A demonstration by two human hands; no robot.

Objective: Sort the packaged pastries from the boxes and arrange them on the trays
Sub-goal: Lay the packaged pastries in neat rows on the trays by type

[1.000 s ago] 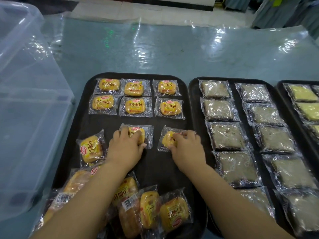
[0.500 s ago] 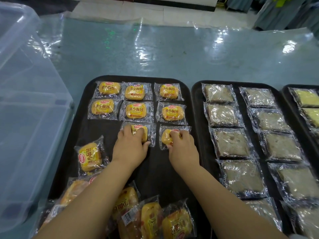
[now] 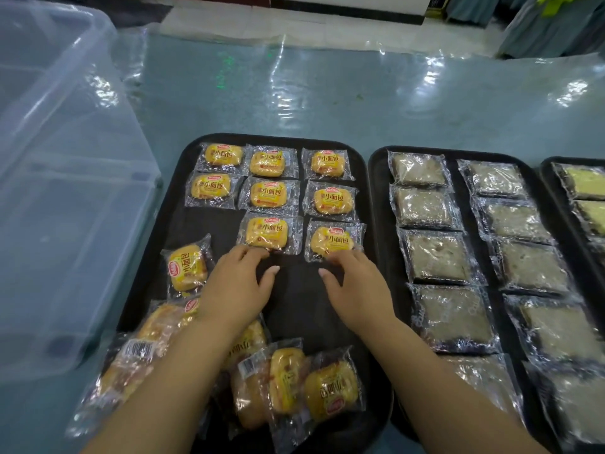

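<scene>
Both hands have slid back toward the person since the earlier frame, off the tops of two packets and down to their near edges. The left hand [image 3: 235, 283] lies relaxed, fingers loosely bent, fingertips touching the near seam of a crinkly clear-wrapped yellow bun packet [image 3: 266, 232]. The right hand [image 3: 357, 286] does likewise at the neighbouring bun packet [image 3: 332, 239], thumb held apart, pinching nothing. Between the two thumbs lies the bare matte floor of the black rounded plastic tray [image 3: 294, 290], the one open patch.

Beyond the fingertips, two full rows of three such packets lie flat and close together. Just left of the left hand a loose packet [image 3: 187, 267] lies tilted. Under both forearms a heap of packets [image 3: 314, 385] spills over the tray's near rim.

Just right of the right hand, the rim lies just beside a second black tray [image 3: 379, 257] of glossy-wrapped grey-brown square pastries [image 3: 435, 257]. Well to the left stands a clear plastic box [image 3: 65, 208].
</scene>
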